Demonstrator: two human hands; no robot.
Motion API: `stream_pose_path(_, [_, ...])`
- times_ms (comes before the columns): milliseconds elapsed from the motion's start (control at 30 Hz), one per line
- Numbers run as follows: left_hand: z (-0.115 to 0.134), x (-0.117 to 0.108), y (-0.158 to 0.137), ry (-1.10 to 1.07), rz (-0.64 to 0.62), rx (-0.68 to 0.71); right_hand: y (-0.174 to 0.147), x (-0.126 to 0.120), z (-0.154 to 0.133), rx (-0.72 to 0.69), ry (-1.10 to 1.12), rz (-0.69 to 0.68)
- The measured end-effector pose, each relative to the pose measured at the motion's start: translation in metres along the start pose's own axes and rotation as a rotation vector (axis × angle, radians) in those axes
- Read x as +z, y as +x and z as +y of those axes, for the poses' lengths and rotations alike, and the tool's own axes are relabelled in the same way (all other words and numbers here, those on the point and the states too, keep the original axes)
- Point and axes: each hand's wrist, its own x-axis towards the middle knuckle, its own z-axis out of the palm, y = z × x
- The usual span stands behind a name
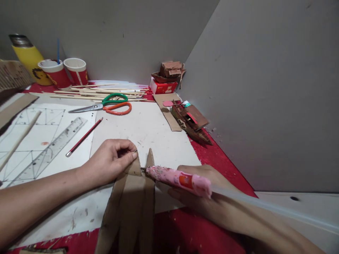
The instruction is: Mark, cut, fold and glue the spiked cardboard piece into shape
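Observation:
My left hand (113, 160) pinches the top tip of a folded cardboard piece (131, 208), thumb and forefinger closed on its left flap. The piece is brown and long, with side strips, and runs down past the lower edge of the view. My right hand (196, 190) is wrapped around a pink hot glue gun (174, 178). A long translucent glue stick (254, 203) trails from the gun's back end. The gun's nozzle is at the edge of the left flap, between it and the pointed right strip. Most of my right fingers are hidden behind the gun.
Left lie a clear ruler (50, 151), a red pencil (84, 137) and a drawn paper (39, 134). Scissors (106, 105) and wooden sticks (87, 93) lie farther back, near paper cups (76, 72) and a yellow bottle (30, 61). A model boat (192, 121) sits right, beside a grey wall.

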Motion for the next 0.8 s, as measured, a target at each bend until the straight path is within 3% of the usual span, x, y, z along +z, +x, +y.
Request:
stream_pose_path(100, [0.0001,-0.0007,0.0002,0.018,-0.001,-0.002,-0.0011,-0.0007,-0.0006,0.002,-0.002,-0.123])
stream_pose_path(800, [0.0038,0.0023,-0.0017,0.124,-0.020,0.000,-0.0010,-0.0045,-0.0020,0.053,-0.059,-0.195])
